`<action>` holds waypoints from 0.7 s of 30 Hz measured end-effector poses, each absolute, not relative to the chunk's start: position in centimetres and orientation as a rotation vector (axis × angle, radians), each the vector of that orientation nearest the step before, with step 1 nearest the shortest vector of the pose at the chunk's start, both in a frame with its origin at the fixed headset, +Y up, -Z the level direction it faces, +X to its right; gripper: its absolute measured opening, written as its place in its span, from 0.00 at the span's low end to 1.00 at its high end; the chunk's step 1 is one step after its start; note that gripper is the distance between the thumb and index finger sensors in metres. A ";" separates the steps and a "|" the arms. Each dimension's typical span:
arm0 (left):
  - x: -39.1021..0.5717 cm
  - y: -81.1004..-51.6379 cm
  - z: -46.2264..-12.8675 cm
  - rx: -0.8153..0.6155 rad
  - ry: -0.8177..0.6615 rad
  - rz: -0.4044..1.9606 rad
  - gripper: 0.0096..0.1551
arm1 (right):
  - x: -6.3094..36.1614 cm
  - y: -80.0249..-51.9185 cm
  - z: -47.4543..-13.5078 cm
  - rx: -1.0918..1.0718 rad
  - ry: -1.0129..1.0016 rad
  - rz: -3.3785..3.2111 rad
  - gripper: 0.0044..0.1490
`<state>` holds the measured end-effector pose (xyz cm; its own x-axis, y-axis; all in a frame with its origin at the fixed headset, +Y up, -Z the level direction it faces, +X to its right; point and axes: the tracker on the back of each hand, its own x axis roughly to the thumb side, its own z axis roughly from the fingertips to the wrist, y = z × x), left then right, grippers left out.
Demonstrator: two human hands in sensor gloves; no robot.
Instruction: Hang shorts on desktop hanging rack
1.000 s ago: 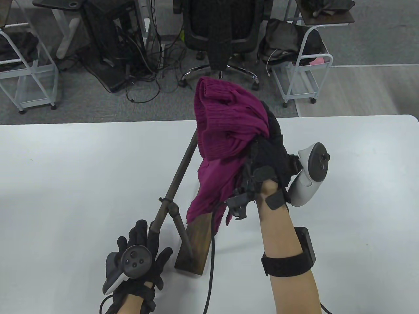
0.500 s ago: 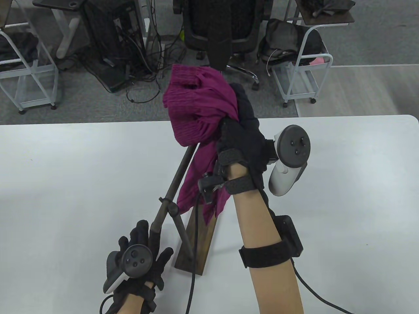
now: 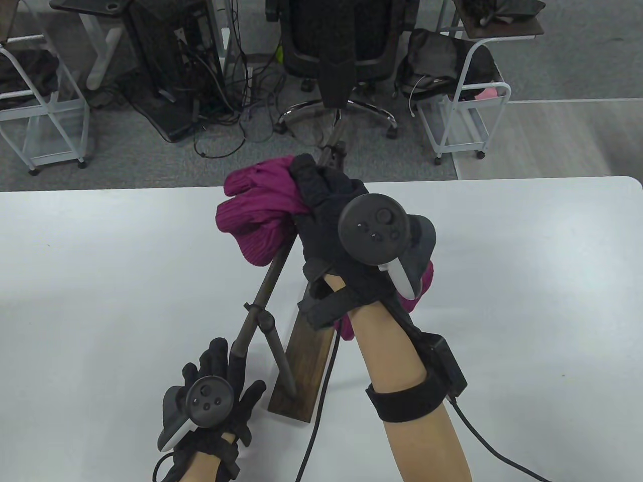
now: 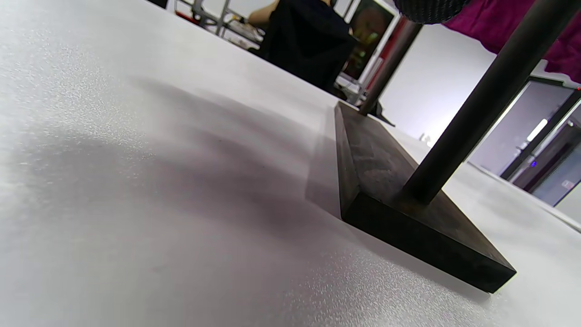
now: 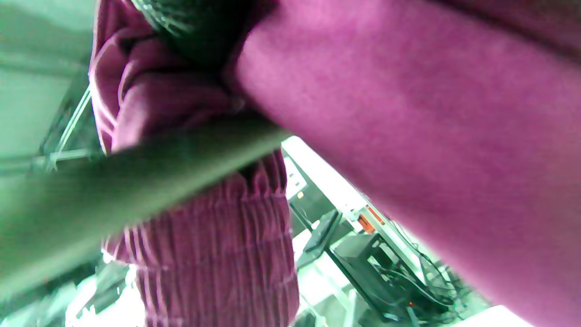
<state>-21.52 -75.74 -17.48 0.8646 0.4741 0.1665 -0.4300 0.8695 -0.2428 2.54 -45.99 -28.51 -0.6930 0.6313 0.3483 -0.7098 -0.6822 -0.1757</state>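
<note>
The magenta knit shorts (image 3: 256, 213) lie draped over the rack's dark horizontal bar (image 3: 274, 271), part hanging left, part showing right of my wrist (image 3: 424, 281). My right hand (image 3: 321, 201) grips the bunched fabric on top of the bar. In the right wrist view the shorts (image 5: 218, 254) fold over the blurred bar (image 5: 113, 190). My left hand (image 3: 221, 381) rests flat on the table with fingers spread, by the bar's near end and the rack's wooden base (image 3: 306, 366). The left wrist view shows the base (image 4: 408, 218) and an upright post (image 4: 481, 104).
The white table (image 3: 100, 276) stretches to both sides of the rack. A black cable (image 3: 321, 396) runs from my right wrist across the base to the front edge. Beyond the far edge stand an office chair (image 3: 346, 45) and white carts (image 3: 467, 110).
My right hand has swung left and down, carrying the shorts from high above the rack onto the bar. The hand has turned palm-down. The left hand has not moved.
</note>
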 end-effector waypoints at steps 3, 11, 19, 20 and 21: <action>-21.5 -75.7 -17.5 -0.199 -0.226 0.478 0.48 | 2.2 -46.2 -28.6 0.406 -0.321 2.375 0.31; -21.6 -75.7 -17.5 -0.201 -0.220 0.479 0.48 | 2.5 -46.8 -28.9 0.554 -0.141 2.447 0.45; -21.6 -75.7 -17.4 -0.197 -0.218 0.472 0.48 | 3.3 -47.6 -28.4 0.594 -0.120 2.386 0.55; -21.6 -75.7 -17.4 -0.197 -0.217 0.472 0.48 | 3.4 -47.7 -28.2 0.598 -0.126 2.373 0.55; -21.6 -75.7 -17.4 -0.197 -0.216 0.470 0.48 | 3.6 -48.0 -28.1 0.600 -0.135 2.360 0.55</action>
<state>-21.57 -75.66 -17.43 0.8697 0.4669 0.1601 -0.4255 0.8736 -0.2363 3.63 -47.96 -28.07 -0.6563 0.6014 0.4555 -0.6495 -0.7576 0.0645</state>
